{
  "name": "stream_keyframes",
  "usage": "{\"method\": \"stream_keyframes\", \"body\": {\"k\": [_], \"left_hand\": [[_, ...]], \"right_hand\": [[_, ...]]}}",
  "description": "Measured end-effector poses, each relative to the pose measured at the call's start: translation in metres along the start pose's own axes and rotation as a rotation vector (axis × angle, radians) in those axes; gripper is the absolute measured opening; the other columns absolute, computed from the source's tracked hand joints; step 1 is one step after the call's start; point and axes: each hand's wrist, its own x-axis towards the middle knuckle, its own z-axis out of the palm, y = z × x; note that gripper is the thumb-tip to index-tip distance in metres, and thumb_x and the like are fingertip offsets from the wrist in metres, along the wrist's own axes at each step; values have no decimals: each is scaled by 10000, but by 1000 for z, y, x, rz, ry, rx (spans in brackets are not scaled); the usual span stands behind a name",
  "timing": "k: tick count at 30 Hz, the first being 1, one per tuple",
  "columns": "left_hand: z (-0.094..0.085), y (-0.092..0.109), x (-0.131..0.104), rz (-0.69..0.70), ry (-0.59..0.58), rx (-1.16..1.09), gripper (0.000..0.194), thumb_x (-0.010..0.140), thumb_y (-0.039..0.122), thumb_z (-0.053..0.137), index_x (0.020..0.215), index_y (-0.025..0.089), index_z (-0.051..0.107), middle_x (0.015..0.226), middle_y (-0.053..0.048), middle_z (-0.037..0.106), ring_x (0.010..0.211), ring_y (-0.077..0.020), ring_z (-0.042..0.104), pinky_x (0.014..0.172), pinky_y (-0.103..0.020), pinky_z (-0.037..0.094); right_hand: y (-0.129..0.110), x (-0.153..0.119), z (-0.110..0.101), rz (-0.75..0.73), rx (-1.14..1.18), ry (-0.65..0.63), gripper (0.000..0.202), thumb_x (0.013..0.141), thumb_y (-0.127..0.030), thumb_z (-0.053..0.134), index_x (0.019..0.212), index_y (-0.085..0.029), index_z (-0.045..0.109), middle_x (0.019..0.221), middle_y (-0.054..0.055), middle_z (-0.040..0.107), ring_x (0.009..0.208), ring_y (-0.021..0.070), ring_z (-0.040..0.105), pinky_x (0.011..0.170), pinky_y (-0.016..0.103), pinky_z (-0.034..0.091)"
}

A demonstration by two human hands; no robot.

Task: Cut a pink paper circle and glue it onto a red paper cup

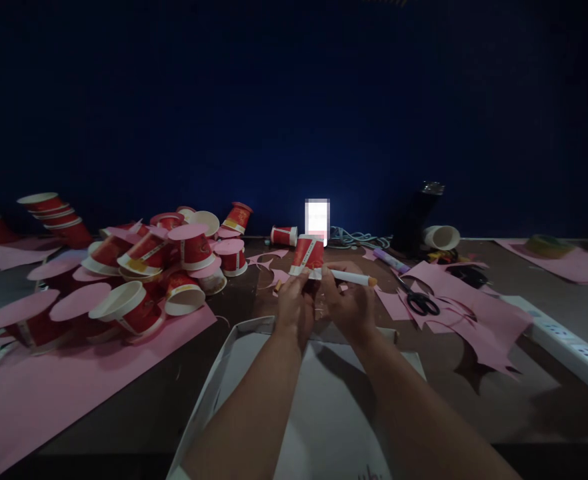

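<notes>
While the left hand (294, 301) holds a red paper cup (309, 255) above the bench (504, 407), beyond the white box (324, 427), and the right hand (348, 303) grips a white marker (351, 277), the step looks like work on the cup, the next move likely calling for steady support.

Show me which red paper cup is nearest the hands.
The red paper cup with a white strip, held in the left hand, beside the white, orange-tipped marker in the right hand; the others rest apart from both.
</notes>
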Motion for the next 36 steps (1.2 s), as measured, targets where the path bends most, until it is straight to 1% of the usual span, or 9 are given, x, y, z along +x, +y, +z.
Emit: {"method": "stream_keyframes", "body": {"k": [8, 15, 18, 21, 26, 29, 33, 34, 36], "left_hand": [[0, 1, -1, 12, 5, 19, 88, 700, 158, 645, 773, 108, 650, 779, -43, 655, 761, -113, 616, 816, -247, 462], [-1, 0, 1, 17, -6, 10, 98, 684, 168, 663, 756, 106, 639, 760, -36, 642, 729, -107, 605, 795, -241, 457], [-2, 0, 1, 12, -10, 19, 123, 683, 185, 669, 770, 105, 637, 766, -37, 639, 738, -110, 604, 805, -247, 448], [-3, -1, 1, 22, -10, 29, 107, 688, 189, 662, 753, 110, 633, 724, -23, 621, 716, -108, 596, 800, -252, 445], [-4, -1, 1, 22, -30, 36, 104, 688, 192, 664, 754, 117, 634, 713, -12, 612, 690, -97, 585, 788, -248, 444], [-4, -1, 1, 22, -17, 36, 92, 692, 183, 663, 745, 114, 634, 702, -14, 614, 690, -98, 589, 788, -251, 448], [-1, 1, 1, 11, 1, 26, 55, 699, 149, 651, 736, 114, 631, 721, -19, 628, 697, -98, 597, 769, -241, 459], [0, 1, 2, 10, 7, 19, 49, 705, 143, 646, 743, 116, 631, 740, -22, 637, 698, -96, 599, 759, -236, 462], [2, 2, 3, 23, 39, 5, 44, 716, 129, 634, 760, 124, 632, 775, -24, 653, 696, -91, 603, 725, -222, 469]], "right_hand": [[1, 0, 0, -13, -39, -13, 121, 805, -256, 536, 781, -187, 632, 755, 26, 669, 701, 159, 613, 677, 282, 476], [0, 1, -1, -12, -41, -17, 136, 807, -282, 532, 783, -192, 631, 751, 28, 668, 675, 152, 608, 648, 273, 476], [-1, 1, -1, -4, -56, -23, 137, 806, -285, 536, 763, -187, 621, 718, 26, 661, 653, 150, 605, 658, 275, 478], [0, 0, -1, 5, -62, -28, 136, 802, -287, 541, 751, -184, 614, 712, 24, 660, 657, 152, 609, 672, 280, 477], [-1, 0, 0, 25, -36, -60, 159, 810, -296, 527, 737, -187, 617, 680, 16, 652, 619, 143, 598, 629, 264, 462], [-1, 0, 0, 45, -11, -64, 172, 813, -301, 523, 726, -186, 617, 667, 14, 648, 600, 138, 587, 598, 255, 448], [-2, -1, -1, 92, 71, -76, 155, 804, -292, 536, 735, -186, 625, 673, 10, 652, 619, 140, 584, 621, 260, 454], [-2, 0, -2, 121, 110, -67, 154, 802, -296, 540, 741, -186, 629, 669, 8, 651, 626, 141, 583, 625, 260, 457], [0, 2, -2, 205, 214, -5, 182, 809, -323, 532, 783, -180, 640, 675, 10, 651, 645, 142, 585, 636, 264, 466]]}}
